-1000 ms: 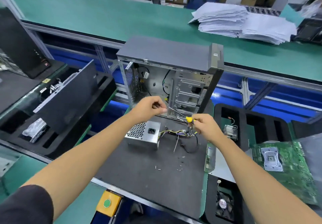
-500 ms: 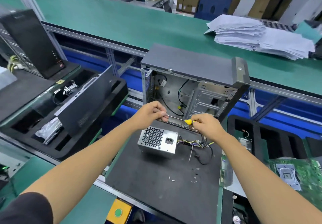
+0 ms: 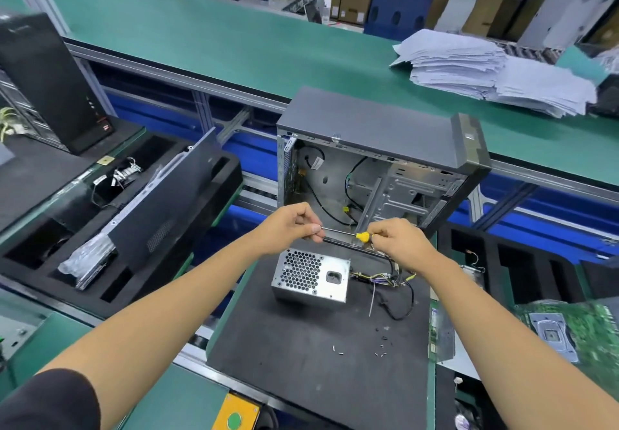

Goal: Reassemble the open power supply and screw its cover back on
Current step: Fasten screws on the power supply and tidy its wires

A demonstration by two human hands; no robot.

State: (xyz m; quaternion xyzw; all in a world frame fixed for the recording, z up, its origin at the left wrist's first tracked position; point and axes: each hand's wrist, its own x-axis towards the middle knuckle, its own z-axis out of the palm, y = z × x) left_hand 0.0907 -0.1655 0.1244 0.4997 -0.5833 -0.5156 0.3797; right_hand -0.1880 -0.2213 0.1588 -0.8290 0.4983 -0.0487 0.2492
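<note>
A silver power supply with a honeycomb grille and a socket lies on the black mat, its bundle of wires trailing to the right. Above it I hold a screwdriver level: my right hand grips its yellow handle and my left hand pinches the tip end of the metal shaft. Several small screws lie loose on the mat in front. Whether a screw sits on the tip is hidden by my fingers.
An open grey computer case stands behind the mat. A black foam tray with a side panel is at the left, a green motherboard at the right, stacked papers on the far green bench, and a black tower far left.
The view has shifted so everything sits further right in frame. Both hands keep their hold on the screwdriver, which has levelled out above the power supply.
</note>
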